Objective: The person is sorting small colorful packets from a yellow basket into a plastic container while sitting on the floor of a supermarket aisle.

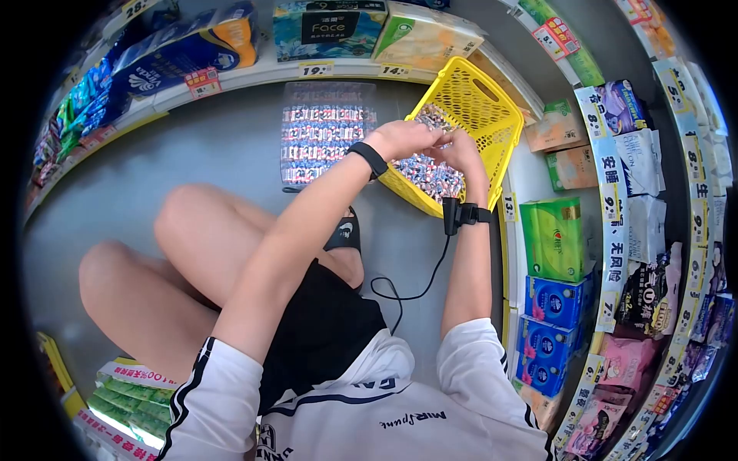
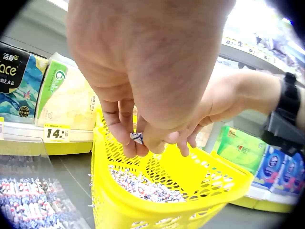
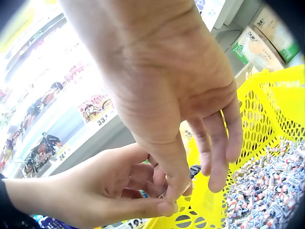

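Both hands meet above a yellow basket (image 1: 492, 115) holding many small wrapped candies (image 3: 271, 186). My left hand (image 1: 403, 140) pinches a blue-and-white wrapped candy (image 2: 137, 137) between thumb and fingers. Close beside it, my right hand (image 1: 463, 154) has thumb and forefinger pinched together, with a dark striped wrapper end (image 3: 194, 171) poking out in the right wrist view. Its other fingers (image 3: 218, 157) hang loosely over the basket. On the floor to the left lies a clear plastic box (image 1: 329, 96) with rows of the same kind of candy inside.
Shelves with tissue packs (image 1: 330, 31) curve behind the basket. More shelves with green packs (image 1: 552, 238) and blue packs (image 1: 550, 300) run along the right. A black cable (image 1: 419, 296) hangs from the right wrist. A sandalled foot (image 1: 350, 238) rests near the box.
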The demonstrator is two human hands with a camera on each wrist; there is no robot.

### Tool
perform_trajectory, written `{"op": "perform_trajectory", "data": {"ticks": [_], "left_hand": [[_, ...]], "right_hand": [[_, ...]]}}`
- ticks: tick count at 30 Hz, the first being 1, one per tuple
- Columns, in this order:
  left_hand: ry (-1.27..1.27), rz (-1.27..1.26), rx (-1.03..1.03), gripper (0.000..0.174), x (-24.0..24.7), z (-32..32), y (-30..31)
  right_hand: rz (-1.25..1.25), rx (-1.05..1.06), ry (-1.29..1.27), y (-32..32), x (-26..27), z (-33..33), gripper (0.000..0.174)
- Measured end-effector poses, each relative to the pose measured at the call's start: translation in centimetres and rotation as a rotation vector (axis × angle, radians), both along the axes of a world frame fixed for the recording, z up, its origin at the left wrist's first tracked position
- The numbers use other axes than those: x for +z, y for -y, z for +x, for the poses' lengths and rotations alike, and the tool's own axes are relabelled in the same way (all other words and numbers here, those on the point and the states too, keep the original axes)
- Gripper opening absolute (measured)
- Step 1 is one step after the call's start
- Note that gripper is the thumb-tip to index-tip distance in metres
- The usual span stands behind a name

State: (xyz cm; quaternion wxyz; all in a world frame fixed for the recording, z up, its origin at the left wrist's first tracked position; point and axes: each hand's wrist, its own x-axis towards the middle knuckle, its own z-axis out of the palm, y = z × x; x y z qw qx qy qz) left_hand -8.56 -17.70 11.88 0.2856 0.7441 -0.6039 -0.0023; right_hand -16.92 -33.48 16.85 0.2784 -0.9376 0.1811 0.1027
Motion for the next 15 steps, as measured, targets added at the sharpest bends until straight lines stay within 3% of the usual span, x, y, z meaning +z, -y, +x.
{"op": "perform_trajectory", "data": {"ticks": [5, 15], "left_hand": [[0.105, 0.08, 0.087, 0.023, 1.1, 0.4, -4.3], [0.047, 0.169, 0.199, 0.024, 1.3, 2.1, -11.8]], "right_hand": [[-0.158, 0.176, 0.191, -3.3, 0.1, 0.8, 0.025], [-0.078, 0.254, 0.348, -10.8, -1.8, 3.1, 0.019]]}}
